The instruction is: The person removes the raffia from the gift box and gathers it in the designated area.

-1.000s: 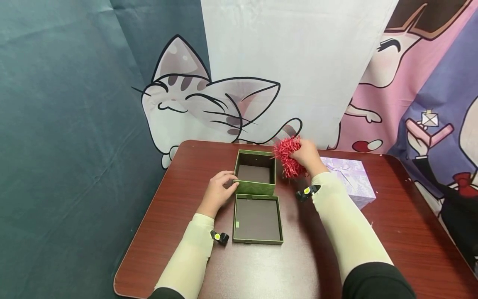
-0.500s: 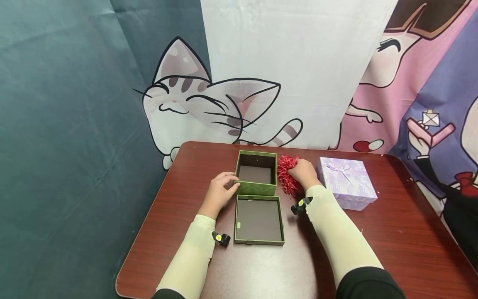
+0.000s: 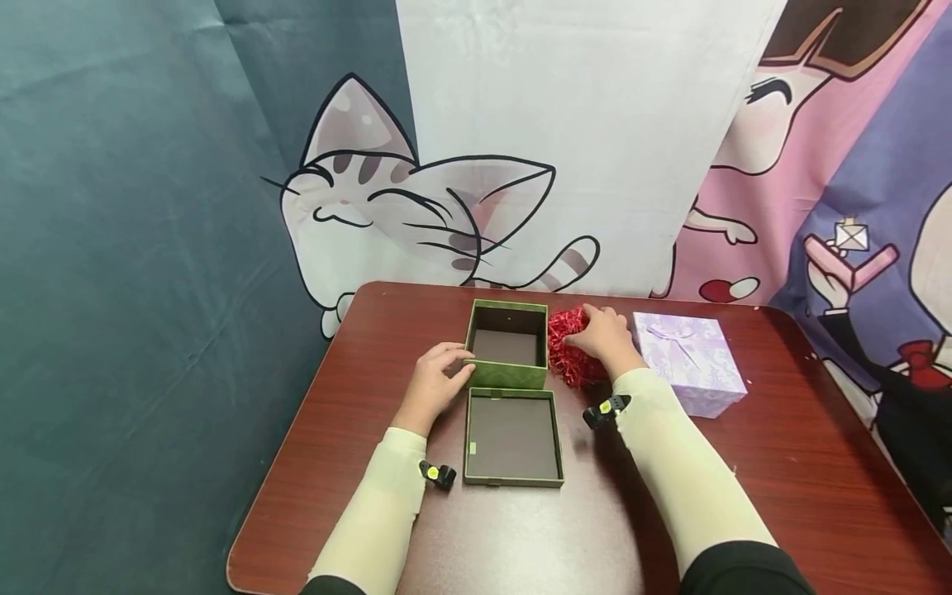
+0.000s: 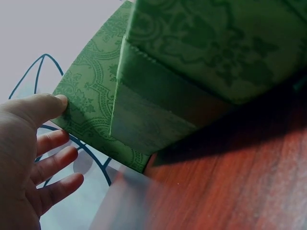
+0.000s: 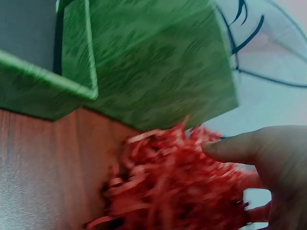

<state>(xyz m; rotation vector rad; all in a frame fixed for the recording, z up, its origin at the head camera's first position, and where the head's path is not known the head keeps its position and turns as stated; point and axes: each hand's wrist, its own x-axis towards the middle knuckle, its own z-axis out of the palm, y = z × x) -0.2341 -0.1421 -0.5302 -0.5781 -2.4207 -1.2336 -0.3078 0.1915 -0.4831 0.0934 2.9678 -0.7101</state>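
Note:
An upright green patterned box (image 3: pixel 510 375), its top uncovered, shows a dark interior in the head view. My left hand (image 3: pixel 435 384) touches its near left corner. In the left wrist view, one digit of my left hand (image 4: pixel 29 139) lies against the box wall (image 4: pixel 88 91) while the other fingers are spread apart from it. To the right of the box, a clump of red shredded paper (image 3: pixel 568 364) sits on the table. My right hand (image 3: pixel 606 339) is over its right side, fingers spread, with a fingertip touching the shreds (image 5: pixel 172 187) in the right wrist view.
A shallow green box lid (image 3: pixel 515 438) lies inside-up just in front of the box. At the right stands a lilac gift box (image 3: pixel 692 359) with a bow. The brown wooden table (image 3: pixel 335 463) meets a cartoon-printed curtain (image 3: pixel 476 83) at its back edge.
My right hand has lowered the red shredded paper to the table beside the box, and its fingers have loosened and spread. My left hand has stayed at the box corner.

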